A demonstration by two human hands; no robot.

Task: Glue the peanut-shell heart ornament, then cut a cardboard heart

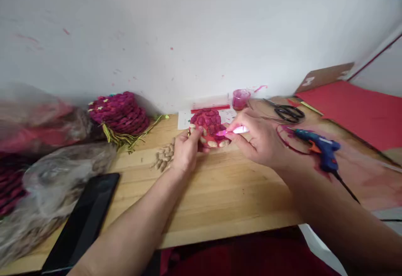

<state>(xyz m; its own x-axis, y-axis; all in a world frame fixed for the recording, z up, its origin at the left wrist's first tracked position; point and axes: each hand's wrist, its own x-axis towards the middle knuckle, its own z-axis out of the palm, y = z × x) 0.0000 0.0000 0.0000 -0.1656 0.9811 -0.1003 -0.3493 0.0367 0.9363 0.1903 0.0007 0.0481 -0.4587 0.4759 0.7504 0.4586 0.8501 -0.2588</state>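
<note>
Toward the far edge of the bench (226, 200), roughly midway between its left and right ends, here's the magenta, peanut-covered piece (206, 119), right between my two hands. My left hand (186, 148) is the nearer one, actually on it: fingers grasping its left side, thumb pressed over the front. My right hand (257, 138) sits just beside it on the other side, fingers pinching a white-handled tool (240, 130) with a bright pink tip. So the piece lies left of those right fingers, and the tool points almost straight across at it, handle running right to left, its tip at the lower right part of the piece. Whether the underside touches the wood, I can't tell.

And how it looks: a rounded, bumpy lump, about as tall as it is wide, so no clear long axis to call. Deep magenta shells crowd the top, a redder patch shows in the middle, and pale, bare shells (212, 144) line the lower rim, with more by my thumb. Just behind and to the right, near the far edge, a cup of pink paint (241, 99); left of my left hand, loose peanuts (162, 161) lie scattered on the wood.
</note>
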